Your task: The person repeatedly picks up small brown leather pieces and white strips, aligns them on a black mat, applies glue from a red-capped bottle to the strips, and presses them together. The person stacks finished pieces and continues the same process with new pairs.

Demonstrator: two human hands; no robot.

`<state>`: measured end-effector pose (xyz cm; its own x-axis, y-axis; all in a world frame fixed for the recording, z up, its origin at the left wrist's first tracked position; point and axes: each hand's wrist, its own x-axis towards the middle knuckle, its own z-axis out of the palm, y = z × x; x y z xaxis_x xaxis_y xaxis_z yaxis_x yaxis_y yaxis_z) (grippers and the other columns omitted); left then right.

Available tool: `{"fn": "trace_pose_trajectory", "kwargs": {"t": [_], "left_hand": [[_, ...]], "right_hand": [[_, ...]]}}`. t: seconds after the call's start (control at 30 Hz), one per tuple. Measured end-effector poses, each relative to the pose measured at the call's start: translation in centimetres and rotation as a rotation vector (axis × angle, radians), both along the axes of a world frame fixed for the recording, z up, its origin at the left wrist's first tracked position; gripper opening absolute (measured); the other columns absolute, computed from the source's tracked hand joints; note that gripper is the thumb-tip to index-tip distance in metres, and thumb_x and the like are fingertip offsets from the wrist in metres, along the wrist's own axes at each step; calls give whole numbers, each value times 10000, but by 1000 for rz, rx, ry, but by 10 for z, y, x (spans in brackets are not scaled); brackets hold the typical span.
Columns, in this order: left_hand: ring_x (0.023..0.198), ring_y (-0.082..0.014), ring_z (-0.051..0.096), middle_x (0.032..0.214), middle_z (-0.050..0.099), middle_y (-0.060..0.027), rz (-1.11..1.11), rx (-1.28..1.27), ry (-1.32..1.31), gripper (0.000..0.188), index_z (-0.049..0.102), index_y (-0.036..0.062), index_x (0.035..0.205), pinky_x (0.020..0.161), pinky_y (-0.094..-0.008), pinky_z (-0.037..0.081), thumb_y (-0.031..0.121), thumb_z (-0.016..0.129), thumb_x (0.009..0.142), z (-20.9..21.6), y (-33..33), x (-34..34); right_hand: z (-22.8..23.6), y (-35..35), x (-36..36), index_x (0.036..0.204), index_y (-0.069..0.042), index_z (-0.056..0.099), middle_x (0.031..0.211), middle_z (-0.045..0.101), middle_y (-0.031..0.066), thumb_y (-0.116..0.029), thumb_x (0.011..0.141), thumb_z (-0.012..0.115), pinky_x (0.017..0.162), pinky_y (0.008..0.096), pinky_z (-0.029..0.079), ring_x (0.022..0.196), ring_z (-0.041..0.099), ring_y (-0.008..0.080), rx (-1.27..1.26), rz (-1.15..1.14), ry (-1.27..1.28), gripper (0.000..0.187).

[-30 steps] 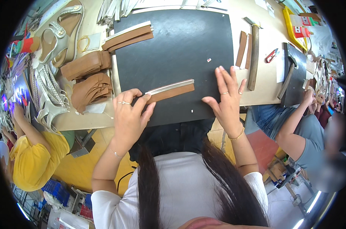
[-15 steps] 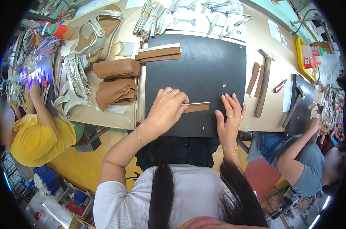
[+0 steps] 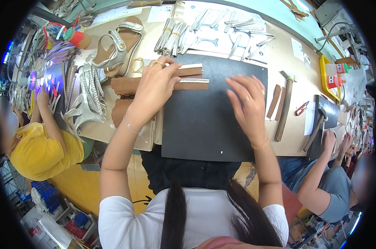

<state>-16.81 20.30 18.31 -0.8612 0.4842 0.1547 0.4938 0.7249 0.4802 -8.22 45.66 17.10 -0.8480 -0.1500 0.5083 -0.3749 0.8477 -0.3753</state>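
My left hand (image 3: 155, 79) is over the left edge of the black mat (image 3: 208, 128), at a small pile of brown strips (image 3: 189, 73). Its thumb and forefinger are apart, beside the near end of a brown strip with a silvery piece along its edge (image 3: 192, 84). That strip lies alongside the others; the palm hides its left end. My right hand (image 3: 248, 101) hovers above the mat's right side, fingers loosely spread, holding nothing. Left of my left hand is a stack of brown strips (image 3: 123, 86), and a second brown stack (image 3: 121, 111) is partly behind my forearm.
Silver sandals (image 3: 113, 52) and silver straps (image 3: 88, 95) are at left. Beyond the mat lie bundled and loose silver strips (image 3: 171, 35). A hammer (image 3: 285, 108), two brown strips (image 3: 275, 99) and a red cutter (image 3: 302, 108) lie at right. Co-workers sit on both sides.
My left hand has moved up and left from the mat's middle with the silver-edged brown strip, now at the pile with its fingers parted. My right hand has lifted away from the mat.
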Motion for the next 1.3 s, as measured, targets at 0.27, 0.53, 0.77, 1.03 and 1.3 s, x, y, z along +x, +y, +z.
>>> {"fn": "trace_pose_trajectory", "kwargs": {"t": [0.27,0.53,0.77,1.03,1.3], "left_hand": [[1089,-281,572,1185,608,-100,118,67,-57,313,714,55,1154,975,-421,413,150,743,857,17,-35,39],[1077,-271,569,1198,615,-92,220,103,-52,326,714,42,1152,954,-403,438,139,757,844,26,-63,53],[1056,-274,580,1192,622,-94,242,161,-17,321,716,41,1148,955,-401,436,131,759,843,27,-66,55],[1042,-273,579,1196,629,-104,289,208,5,310,726,43,1144,942,-382,453,99,758,840,31,-71,56],[1073,-270,597,1203,619,-99,234,185,-12,315,722,46,1164,938,-375,479,88,754,853,27,-59,58]], "right_hand": [[-18,-43,-150,1024,-120,757,914,667,24,-207,849,736,839,369,476,886,647,210,318,329,-69,196],[-30,-59,-168,805,-124,754,839,658,25,-182,832,687,907,398,465,861,669,196,536,399,-10,93],[-21,-50,-164,757,-94,735,823,681,29,-120,849,650,939,419,453,842,677,208,491,324,83,128],[15,22,-128,1063,18,731,903,720,74,-241,969,696,781,286,529,824,675,146,-993,73,-427,278],[1,59,-46,1055,8,698,943,722,94,-217,990,660,748,268,544,864,691,153,-1424,-128,-630,237]]}}
